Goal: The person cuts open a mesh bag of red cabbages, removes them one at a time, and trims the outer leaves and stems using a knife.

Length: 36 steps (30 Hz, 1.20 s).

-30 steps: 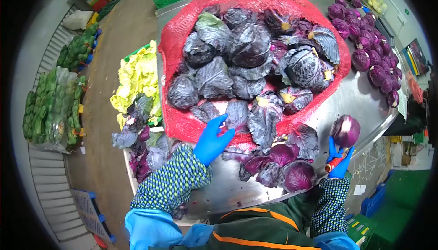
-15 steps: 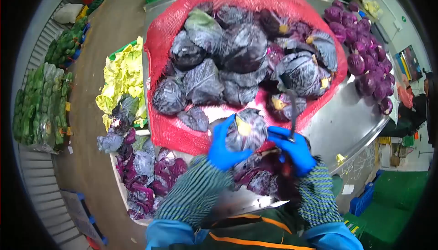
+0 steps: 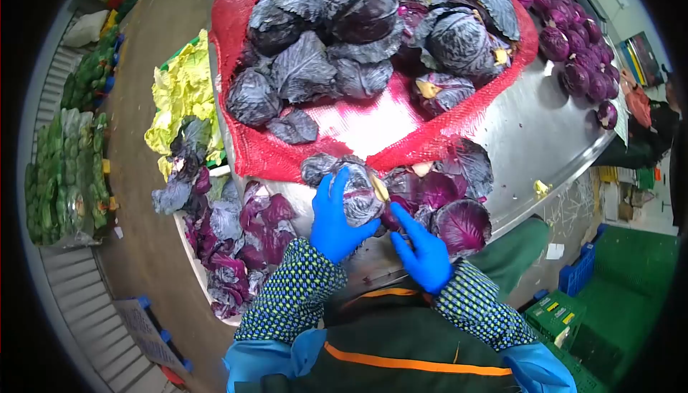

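My left hand, in a blue glove, grips a red cabbage from its left side, fingers over the top. The cabbage is tilted so its pale cut stem faces right. Just to the right, my right hand, also gloved in blue, has its fingers stretched out and apart towards the cabbage. No knife shows in it now; its palm side is hidden. Loose purple leaves lie beyond the right hand on the metal table. A red mesh sack with several dark cabbages spreads out ahead.
Peeled purple cabbages are heaped at the table's far right. On the left stand a bin of purple leaves and a crate of yellow-green leaves. Green crates are at lower right.
The cabbage has turned, its stem swinging to the right, and sits nearer the sack's front edge. The knife seen in my right hand is out of sight, and those fingers have spread. The view has tipped down.
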Each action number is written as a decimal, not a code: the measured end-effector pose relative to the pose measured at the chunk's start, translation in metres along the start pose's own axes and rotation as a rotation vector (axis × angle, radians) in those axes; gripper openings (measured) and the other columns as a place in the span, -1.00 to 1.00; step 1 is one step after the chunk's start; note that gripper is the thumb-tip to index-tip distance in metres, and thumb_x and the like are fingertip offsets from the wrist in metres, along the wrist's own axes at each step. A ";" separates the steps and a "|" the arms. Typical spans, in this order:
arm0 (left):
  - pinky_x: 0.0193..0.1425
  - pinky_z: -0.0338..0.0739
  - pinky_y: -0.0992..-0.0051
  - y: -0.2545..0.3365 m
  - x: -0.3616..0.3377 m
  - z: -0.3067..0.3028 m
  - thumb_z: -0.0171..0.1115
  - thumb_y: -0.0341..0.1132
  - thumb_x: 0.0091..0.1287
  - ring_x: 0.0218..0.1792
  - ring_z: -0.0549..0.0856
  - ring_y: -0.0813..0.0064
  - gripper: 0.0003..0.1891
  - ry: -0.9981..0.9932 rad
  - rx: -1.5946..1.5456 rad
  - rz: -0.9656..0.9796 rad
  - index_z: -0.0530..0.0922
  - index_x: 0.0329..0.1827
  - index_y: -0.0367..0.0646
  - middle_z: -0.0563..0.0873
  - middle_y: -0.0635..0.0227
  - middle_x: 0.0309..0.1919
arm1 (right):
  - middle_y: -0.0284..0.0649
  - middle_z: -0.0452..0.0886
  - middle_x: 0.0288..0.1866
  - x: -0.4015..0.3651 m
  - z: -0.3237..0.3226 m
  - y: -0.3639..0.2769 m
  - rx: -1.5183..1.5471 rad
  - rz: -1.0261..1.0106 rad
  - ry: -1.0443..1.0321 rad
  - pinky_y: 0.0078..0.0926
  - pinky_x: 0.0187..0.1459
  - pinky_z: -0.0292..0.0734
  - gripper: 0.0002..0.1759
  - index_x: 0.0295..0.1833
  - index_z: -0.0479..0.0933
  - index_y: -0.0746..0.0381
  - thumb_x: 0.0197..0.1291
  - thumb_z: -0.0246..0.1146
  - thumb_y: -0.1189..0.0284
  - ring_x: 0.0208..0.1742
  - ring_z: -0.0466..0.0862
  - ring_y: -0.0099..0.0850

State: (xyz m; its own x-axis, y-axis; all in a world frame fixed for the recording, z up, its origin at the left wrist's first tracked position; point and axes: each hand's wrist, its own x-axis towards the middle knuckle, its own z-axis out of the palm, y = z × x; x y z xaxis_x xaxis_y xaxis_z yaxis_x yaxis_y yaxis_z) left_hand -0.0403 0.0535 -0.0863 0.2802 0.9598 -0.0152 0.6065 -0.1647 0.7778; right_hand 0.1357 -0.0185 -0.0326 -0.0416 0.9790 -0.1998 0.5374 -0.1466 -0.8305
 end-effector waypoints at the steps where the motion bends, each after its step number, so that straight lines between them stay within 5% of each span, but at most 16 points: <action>1: 0.26 0.23 0.01 0.002 0.003 0.003 0.55 -0.07 -0.21 0.25 0.25 -0.18 0.07 -0.008 -0.007 0.015 0.11 0.40 -0.12 0.18 -0.20 0.28 | 0.05 0.60 -0.08 0.000 0.009 0.001 -0.065 0.108 0.017 -0.26 -0.23 0.57 -0.44 0.33 0.26 0.13 0.22 0.18 0.39 -0.24 0.66 -0.09; 4: 0.24 0.25 0.02 0.011 0.008 0.006 0.54 -0.06 -0.19 0.17 0.31 -0.15 0.07 0.026 0.072 -0.005 0.11 0.40 -0.13 0.26 -0.16 0.20 | 0.05 0.56 -0.46 0.013 0.030 0.017 -0.229 0.099 0.052 -0.12 -0.43 0.47 -0.74 -0.07 0.33 0.25 0.20 0.15 0.37 -0.39 0.61 -0.01; 7: 0.23 0.25 0.02 0.013 0.008 0.008 0.52 -0.05 -0.18 0.16 0.32 -0.13 0.04 -0.009 0.144 -0.038 0.13 0.39 -0.15 0.30 -0.15 0.18 | 0.06 0.56 -0.46 0.026 0.036 0.038 -0.469 0.183 0.028 -0.07 -0.42 0.46 -0.73 -0.11 0.31 0.26 0.17 0.14 0.33 -0.41 0.60 0.01; 15: 0.23 0.28 0.07 0.008 0.029 0.008 0.47 0.05 -0.11 0.14 0.34 -0.11 -0.02 -0.033 0.093 -0.120 0.18 0.36 -0.12 0.34 -0.11 0.15 | 0.18 0.57 -0.38 0.067 0.015 0.041 -0.470 0.247 -0.096 0.00 -0.35 0.47 -0.68 -0.05 0.30 0.31 0.17 0.10 0.35 -0.37 0.61 0.09; 16: 0.22 0.31 0.11 0.009 0.029 0.006 0.49 0.03 -0.13 0.14 0.35 -0.09 -0.02 -0.044 0.086 -0.126 0.19 0.37 -0.10 0.34 -0.08 0.17 | 0.23 0.56 -0.35 0.079 -0.001 0.042 -0.359 0.472 -0.169 -0.02 -0.31 0.48 -0.65 -0.04 0.30 0.34 0.17 0.12 0.33 -0.30 0.62 0.08; 17: 0.22 0.31 0.11 0.005 0.029 0.004 0.49 0.03 -0.13 0.14 0.35 -0.09 -0.02 -0.031 0.092 -0.095 0.19 0.37 -0.10 0.34 -0.08 0.17 | 0.24 0.55 -0.30 0.090 -0.004 0.071 -0.454 0.438 -0.226 -0.04 -0.25 0.48 -0.66 0.02 0.30 0.32 0.19 0.08 0.37 -0.22 0.62 0.08; 20: 0.32 0.29 0.32 -0.031 0.000 -0.010 0.49 -0.31 0.00 0.26 0.37 0.32 -0.13 -0.068 -0.338 0.026 0.17 0.37 -0.23 0.35 0.09 0.26 | 0.04 0.60 -0.29 0.064 0.004 0.075 -0.084 0.162 0.171 -0.15 -0.28 0.50 -0.63 0.13 0.35 0.22 0.20 0.12 0.44 -0.29 0.63 -0.01; 22: 0.31 0.31 0.38 -0.015 -0.031 -0.052 0.42 -0.40 0.09 0.26 0.38 0.42 -0.25 -0.193 -0.548 -0.484 0.24 0.34 -0.26 0.37 0.12 0.26 | -0.14 0.57 -0.19 0.045 -0.006 0.048 0.467 0.236 0.137 -0.29 -0.12 0.49 -0.49 0.16 0.38 0.21 0.08 0.32 0.37 -0.19 0.59 -0.21; 23: 0.30 0.33 0.41 -0.027 -0.050 -0.060 0.40 -0.41 0.11 0.23 0.39 0.48 -0.36 -0.049 -0.705 -0.482 0.34 0.28 -0.28 0.42 0.13 0.22 | -0.13 0.54 -0.09 0.034 -0.011 0.014 0.756 0.394 0.076 -0.36 0.00 0.45 -0.40 0.20 0.36 0.22 0.03 0.38 0.36 -0.05 0.55 -0.28; 25: 0.30 0.32 0.32 -0.028 -0.057 -0.080 0.42 -0.37 0.08 0.24 0.42 0.34 -0.34 0.168 -0.419 -0.429 0.35 0.27 -0.29 0.42 0.08 0.23 | -0.07 0.42 0.10 0.024 0.019 0.031 0.188 -0.073 0.055 -0.32 0.14 0.37 -0.29 0.23 0.34 0.27 -0.04 0.45 0.32 0.15 0.44 -0.21; 26: 0.30 0.32 0.32 -0.020 -0.053 -0.087 0.42 -0.37 0.08 0.24 0.42 0.34 -0.34 0.174 -0.419 -0.431 0.35 0.27 -0.29 0.42 0.08 0.23 | -0.05 0.36 0.17 0.019 0.028 0.034 0.138 -0.042 -0.021 -0.31 0.22 0.30 -0.21 0.26 0.31 0.29 -0.08 0.48 0.29 0.23 0.36 -0.20; 28: 0.31 0.29 0.21 0.003 -0.043 -0.096 0.46 -0.30 0.02 0.25 0.40 0.11 -0.22 0.120 0.342 0.319 0.28 0.32 -0.26 0.38 0.02 0.26 | -0.03 0.37 0.22 0.015 0.032 0.033 0.166 -0.095 -0.085 -0.32 0.24 0.30 -0.21 0.30 0.28 0.29 -0.06 0.46 0.37 0.26 0.38 -0.21; 29: 0.33 0.24 0.16 0.023 -0.042 -0.085 0.49 -0.23 -0.05 0.26 0.35 -0.06 -0.15 -0.059 0.260 0.346 0.25 0.33 -0.24 0.36 -0.03 0.25 | -0.03 0.38 0.23 0.012 0.036 0.035 0.206 -0.119 -0.107 -0.35 0.25 0.30 -0.21 0.32 0.27 0.29 -0.04 0.45 0.41 0.27 0.39 -0.24; 31: 0.35 0.22 0.20 0.000 -0.051 -0.037 0.51 -0.19 -0.08 0.28 0.31 0.00 -0.13 -0.314 0.034 0.141 0.27 0.33 -0.21 0.36 -0.02 0.23 | -0.05 0.40 0.25 0.009 0.033 0.035 0.639 0.106 -0.198 -0.43 0.25 0.30 -0.27 0.34 0.23 0.29 0.06 0.37 0.50 0.26 0.41 -0.34; 33: 0.35 0.22 0.21 -0.004 -0.056 -0.024 0.52 -0.18 -0.09 0.28 0.32 0.04 -0.12 -0.207 -0.003 0.075 0.26 0.33 -0.20 0.35 -0.01 0.21 | -0.08 0.44 0.20 0.006 0.019 0.026 0.503 0.195 -0.049 -0.53 0.17 0.35 -0.36 0.39 0.16 0.27 0.21 0.19 0.56 0.16 0.45 -0.45; 36: 0.33 0.24 0.24 0.006 -0.064 -0.005 0.53 -0.17 -0.11 0.26 0.33 0.11 -0.10 -0.048 -0.083 -0.108 0.26 0.32 -0.19 0.33 0.03 0.18 | -0.17 0.49 -0.18 -0.020 0.001 0.025 0.210 0.142 -0.061 -0.46 -0.02 0.42 -0.49 0.37 0.24 0.21 0.31 0.07 0.49 -0.14 0.53 -0.41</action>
State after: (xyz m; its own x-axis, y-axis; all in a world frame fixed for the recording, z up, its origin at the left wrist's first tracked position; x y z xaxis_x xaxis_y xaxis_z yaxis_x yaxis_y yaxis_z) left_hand -0.0581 -0.0079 -0.0776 0.2533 0.9586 -0.1298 0.5721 -0.0403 0.8192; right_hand 0.1487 -0.0418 -0.0497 -0.0319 0.9371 -0.3477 0.3554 -0.3145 -0.8802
